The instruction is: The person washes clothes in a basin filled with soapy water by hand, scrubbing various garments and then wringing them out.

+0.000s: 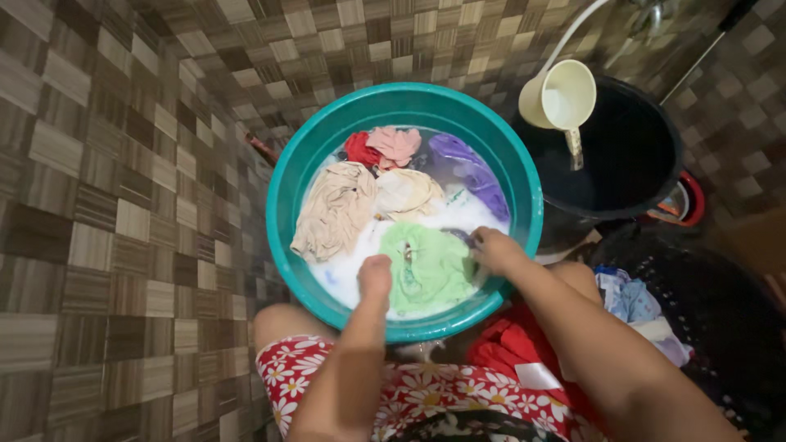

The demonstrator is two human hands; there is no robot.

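One teal tub (282, 192) sits on the tiled floor (98, 205), with one black bucket (647, 176) at its 3 o'clock. One cream jug (561, 96) hangs on the bucket's rim. The tub holds soapy water and about six cloths: one green cloth (426, 266) at 6 o'clock, one tan (334, 209), one cream, one red, one pink and one purple (471, 172). The left hand (375, 274) is curled into a fist and presses on the green cloth's left edge. The right hand (494, 248) is closed and grips its right edge. The bucket holds dark water.
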